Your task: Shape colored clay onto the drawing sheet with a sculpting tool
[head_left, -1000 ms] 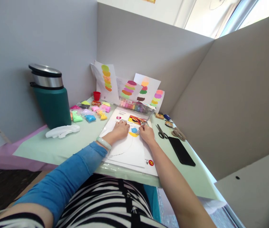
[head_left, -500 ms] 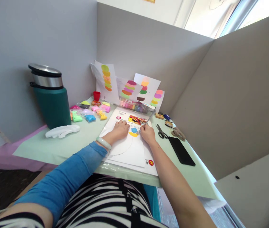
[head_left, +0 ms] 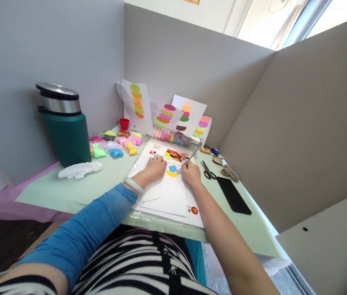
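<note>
My left hand (head_left: 154, 168) lies flat on a white sheet of paper (head_left: 167, 192), fingers spread, holding it down. My right hand (head_left: 191, 173) grips a thin metal tool (head_left: 192, 155) whose tip touches the blue and yellow clay patches (head_left: 172, 170) on the sheet. A printed instruction page (head_left: 173, 154) lies just beyond my hands.
A green flask (head_left: 66, 127) stands at the left, a white plastic piece (head_left: 79, 169) before it. Small bags of coloured clay (head_left: 115, 143) and a clay box (head_left: 173, 137) sit at the back under colour sample sheets (head_left: 164, 112). Scissors (head_left: 207, 170) and a black phone (head_left: 233, 195) lie right.
Almost nothing differs: my right hand has shifted very slightly with the tool over the clay patch. My left hand stays put.
</note>
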Demonstrator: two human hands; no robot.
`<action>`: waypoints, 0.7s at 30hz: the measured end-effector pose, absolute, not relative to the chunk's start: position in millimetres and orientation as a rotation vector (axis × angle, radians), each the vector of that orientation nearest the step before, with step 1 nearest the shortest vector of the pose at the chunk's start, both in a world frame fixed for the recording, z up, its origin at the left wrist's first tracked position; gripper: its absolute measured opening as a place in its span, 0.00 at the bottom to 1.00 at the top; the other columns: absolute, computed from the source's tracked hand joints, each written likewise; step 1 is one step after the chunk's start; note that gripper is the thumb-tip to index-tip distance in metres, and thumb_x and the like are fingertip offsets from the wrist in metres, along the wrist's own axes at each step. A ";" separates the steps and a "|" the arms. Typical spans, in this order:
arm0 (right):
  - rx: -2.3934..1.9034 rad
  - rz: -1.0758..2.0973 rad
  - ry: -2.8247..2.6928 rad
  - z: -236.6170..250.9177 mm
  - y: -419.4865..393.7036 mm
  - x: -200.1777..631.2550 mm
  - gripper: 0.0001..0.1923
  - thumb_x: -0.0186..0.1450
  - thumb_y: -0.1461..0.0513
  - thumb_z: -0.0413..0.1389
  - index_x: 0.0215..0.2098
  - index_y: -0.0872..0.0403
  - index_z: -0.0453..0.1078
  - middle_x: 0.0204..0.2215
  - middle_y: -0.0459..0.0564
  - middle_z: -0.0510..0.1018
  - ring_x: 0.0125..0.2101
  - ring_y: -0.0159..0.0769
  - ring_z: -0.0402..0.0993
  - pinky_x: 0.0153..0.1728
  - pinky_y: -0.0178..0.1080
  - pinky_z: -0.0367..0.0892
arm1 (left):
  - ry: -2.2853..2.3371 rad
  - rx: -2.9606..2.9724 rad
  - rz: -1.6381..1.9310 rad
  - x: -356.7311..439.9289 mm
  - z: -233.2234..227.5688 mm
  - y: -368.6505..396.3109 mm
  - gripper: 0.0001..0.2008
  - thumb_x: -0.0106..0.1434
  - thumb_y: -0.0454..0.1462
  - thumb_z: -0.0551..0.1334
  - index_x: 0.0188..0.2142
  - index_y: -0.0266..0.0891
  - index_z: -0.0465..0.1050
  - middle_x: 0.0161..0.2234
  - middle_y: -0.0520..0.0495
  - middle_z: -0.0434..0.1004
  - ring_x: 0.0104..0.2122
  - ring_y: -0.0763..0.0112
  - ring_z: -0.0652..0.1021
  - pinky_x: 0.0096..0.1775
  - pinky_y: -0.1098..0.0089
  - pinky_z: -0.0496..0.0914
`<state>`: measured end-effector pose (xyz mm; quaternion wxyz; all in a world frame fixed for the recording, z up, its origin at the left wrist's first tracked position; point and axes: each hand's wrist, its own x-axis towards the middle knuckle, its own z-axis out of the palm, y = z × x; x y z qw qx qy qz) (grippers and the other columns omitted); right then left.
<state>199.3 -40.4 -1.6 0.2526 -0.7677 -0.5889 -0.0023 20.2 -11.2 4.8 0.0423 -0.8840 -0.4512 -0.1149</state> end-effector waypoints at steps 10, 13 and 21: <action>-2.058 0.006 -1.621 -1.9 -40.1 200.4 0.15 0.63 0.57 0.44 0.39 0.54 0.70 0.35 0.52 0.77 0.37 0.37 0.71 0.35 0.33 0.60 | -1.368 -2.692 -0.356 20.1 6.0 -13.2 0.15 0.64 0.36 0.48 0.45 0.38 0.69 0.47 0.38 0.67 0.48 0.55 0.65 0.46 0.56 0.60; -2.067 0.002 -1.595 -1.7 -40.0 202.7 0.15 0.63 0.57 0.44 0.40 0.53 0.70 0.34 0.52 0.77 0.36 0.37 0.71 0.34 0.33 0.60 | -1.372 -2.697 -0.353 20.0 6.5 -13.6 0.15 0.64 0.36 0.48 0.45 0.38 0.69 0.46 0.38 0.67 0.48 0.55 0.65 0.46 0.56 0.60; -1.969 0.053 -1.686 -1.8 -39.7 199.8 0.15 0.63 0.57 0.45 0.38 0.53 0.71 0.35 0.50 0.77 0.38 0.36 0.71 0.37 0.32 0.60 | -1.397 -2.707 -0.345 19.9 6.8 -13.3 0.15 0.64 0.36 0.48 0.45 0.40 0.68 0.47 0.39 0.66 0.49 0.56 0.64 0.47 0.56 0.59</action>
